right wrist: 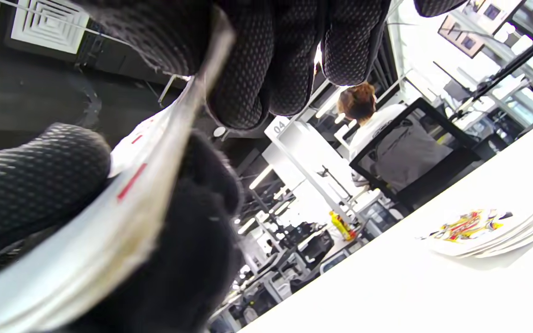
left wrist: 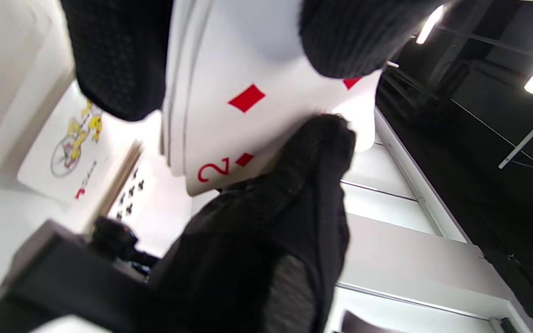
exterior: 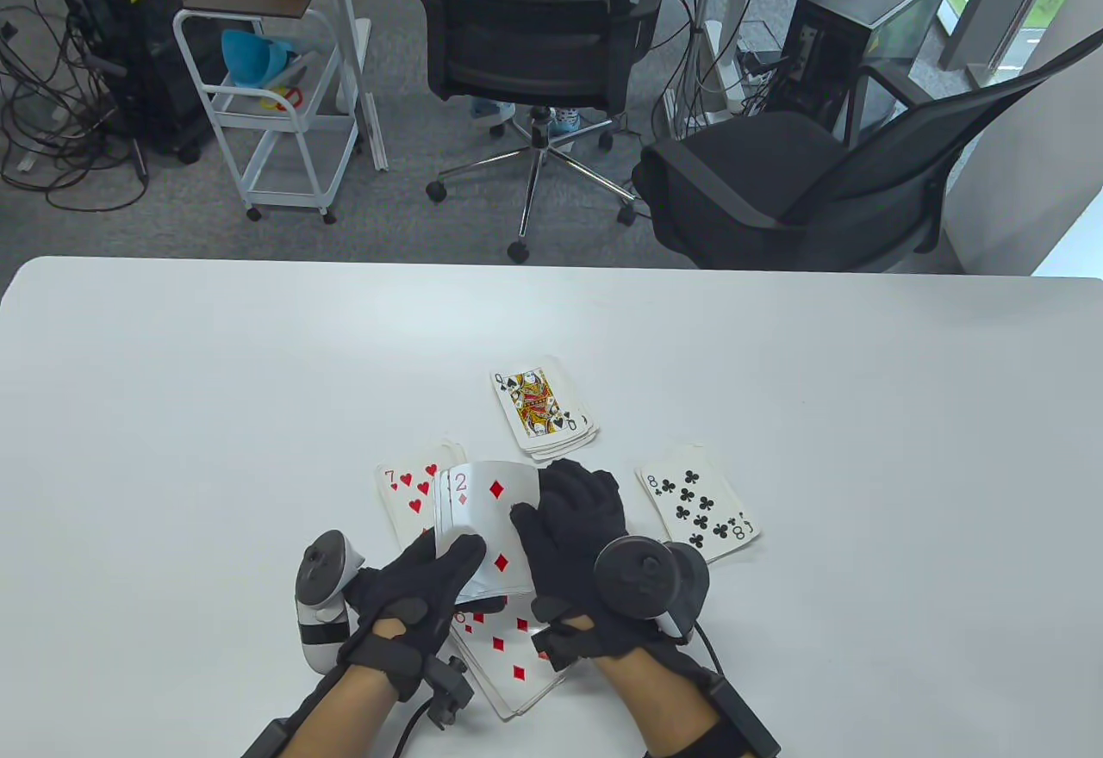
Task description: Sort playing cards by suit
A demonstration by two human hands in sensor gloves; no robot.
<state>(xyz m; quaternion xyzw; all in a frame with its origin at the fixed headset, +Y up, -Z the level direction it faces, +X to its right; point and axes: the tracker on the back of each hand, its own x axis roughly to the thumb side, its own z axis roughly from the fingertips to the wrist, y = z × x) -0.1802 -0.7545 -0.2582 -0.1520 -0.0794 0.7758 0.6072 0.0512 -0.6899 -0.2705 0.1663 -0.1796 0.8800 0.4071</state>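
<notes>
Your white table carries four face-up piles. Take the queen-of-spades pile as landmark: nearer you and rightward lies the eight-of-clubs pile; nearer and leftward, the seven-of-hearts pile; closest to you, the diamond pile. Your left hand and right hand are together, both gripping a bowed packet topped by the two of diamonds.

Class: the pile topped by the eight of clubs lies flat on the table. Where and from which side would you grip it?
Take the eight-of-clubs pile by its two long edges, coming from above. It lies flat and slightly fanned, nothing resting on it, so probably the fingers should square it first, then pinch across the narrow width.
</notes>
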